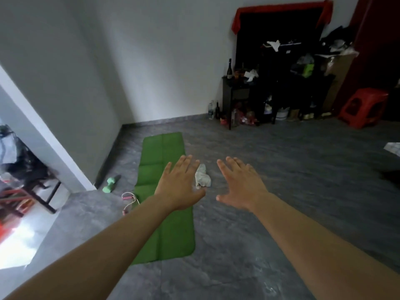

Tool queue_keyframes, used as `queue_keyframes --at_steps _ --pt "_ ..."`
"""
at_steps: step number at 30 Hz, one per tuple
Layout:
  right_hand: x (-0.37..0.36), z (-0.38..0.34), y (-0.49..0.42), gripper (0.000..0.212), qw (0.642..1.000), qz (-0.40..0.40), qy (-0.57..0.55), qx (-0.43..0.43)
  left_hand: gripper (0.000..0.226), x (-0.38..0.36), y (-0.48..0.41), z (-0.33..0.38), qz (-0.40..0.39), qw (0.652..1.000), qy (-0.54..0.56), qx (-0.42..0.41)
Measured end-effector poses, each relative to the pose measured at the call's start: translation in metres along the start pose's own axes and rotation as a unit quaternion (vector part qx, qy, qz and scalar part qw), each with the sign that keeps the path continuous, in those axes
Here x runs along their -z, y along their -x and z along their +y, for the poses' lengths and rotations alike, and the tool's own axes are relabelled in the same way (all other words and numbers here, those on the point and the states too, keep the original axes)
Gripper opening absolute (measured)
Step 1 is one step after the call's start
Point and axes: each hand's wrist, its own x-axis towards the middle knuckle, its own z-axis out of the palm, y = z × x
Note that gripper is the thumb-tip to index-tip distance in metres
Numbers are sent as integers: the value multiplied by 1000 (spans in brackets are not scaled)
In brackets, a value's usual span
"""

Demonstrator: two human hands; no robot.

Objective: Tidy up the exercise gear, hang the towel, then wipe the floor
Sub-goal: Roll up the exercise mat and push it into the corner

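Both arms out front: left hand (pixel 179 187) over the long green foam mat (pixel 168 234), right hand (pixel 240 187) just right of it, fingers spread, holding nothing. Crumpled whitish towel (pixel 202 177) lies at the mat's right edge; small green dumbbell (pixel 110 184) and pink-handled skipping rope (pixel 128 199) off its left edge. Nothing tidied yet. Plan: clear the small gear first, then roll the mat tight, edges squared.

Open floor (pixel 281 169) right of the mat (pixel 173 234); towel (pixel 203 178) lies just beside its right edge; dumbbell (pixel 110 184) and rope (pixel 129 199) crowd the left, near the wall (pixel 65 105); cluttered cabinet (pixel 270 94) well back.
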Motion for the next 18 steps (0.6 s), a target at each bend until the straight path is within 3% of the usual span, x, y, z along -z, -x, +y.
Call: queue_keyframes --at_steps 9,18 --pt "-35 55 -98 112 998 -64 19 -19 94 -86 -86 -13 -50 996 67 34" --pt "-43 96 -198 108 998 -68 8 -6 95 -114 -190 -33 -62 991 103 61"
